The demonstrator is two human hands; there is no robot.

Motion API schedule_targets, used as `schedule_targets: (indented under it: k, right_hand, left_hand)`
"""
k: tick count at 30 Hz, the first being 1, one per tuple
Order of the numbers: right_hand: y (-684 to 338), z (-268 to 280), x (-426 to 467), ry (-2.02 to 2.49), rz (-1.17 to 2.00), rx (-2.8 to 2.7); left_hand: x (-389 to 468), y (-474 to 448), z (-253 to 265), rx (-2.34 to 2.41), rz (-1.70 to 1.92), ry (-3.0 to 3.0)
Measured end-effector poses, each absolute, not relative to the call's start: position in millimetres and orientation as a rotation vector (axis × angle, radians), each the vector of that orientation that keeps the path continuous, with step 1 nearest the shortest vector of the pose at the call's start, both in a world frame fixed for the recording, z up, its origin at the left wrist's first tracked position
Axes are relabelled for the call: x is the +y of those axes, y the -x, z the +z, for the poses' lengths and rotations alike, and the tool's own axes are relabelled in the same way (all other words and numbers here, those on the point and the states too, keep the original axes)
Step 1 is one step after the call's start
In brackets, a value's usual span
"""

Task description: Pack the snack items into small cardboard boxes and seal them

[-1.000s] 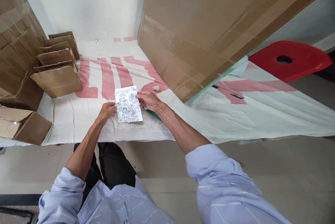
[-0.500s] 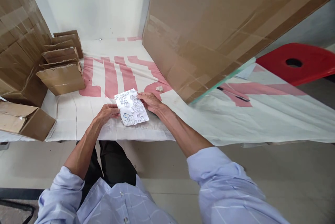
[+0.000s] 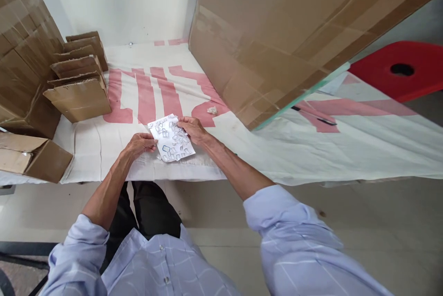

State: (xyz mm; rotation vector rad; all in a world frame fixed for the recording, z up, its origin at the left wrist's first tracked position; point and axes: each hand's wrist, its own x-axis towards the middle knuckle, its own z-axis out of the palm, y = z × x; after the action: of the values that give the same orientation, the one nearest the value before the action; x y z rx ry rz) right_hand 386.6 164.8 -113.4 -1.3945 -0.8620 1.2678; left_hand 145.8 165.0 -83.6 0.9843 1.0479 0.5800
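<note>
A white sheet of paper covered with several small outlined shapes, one of them bluish, is held just over the front part of the table. Whether the shapes are drawn or are small clear pieces on the paper, I cannot tell. My left hand pinches the sheet's left edge between thumb and fingers. At the upper right edge, my right hand grips the paper, its fingertips partly on top. A small whitish crumpled lump lies on the cloth beyond my right hand.
A white and pink cloth covers the table. Several cardboard pieces and a small carton stand at left. A large taped cardboard panel rises at right, near a dark pen and a red stool.
The view has shifted slightly, so the table and boxes sit a little higher. Both hands keep hold of the paper, which looks almost unmoved over the table.
</note>
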Motion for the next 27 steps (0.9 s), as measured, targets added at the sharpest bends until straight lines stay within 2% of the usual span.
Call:
schedule_targets:
  k: [20,27]
  right_hand:
    - [-381.3,-109.0,164.2,1.425,1.262,-0.937]
    - [-383.8,-95.8,152.0,1.535,1.054,-1.12]
  left_hand:
    - [162.1,-144.9,-84.4,1.077,0.632,-0.989]
    - [167.6,-125.2,-83.4,1.218,0.793,-1.006]
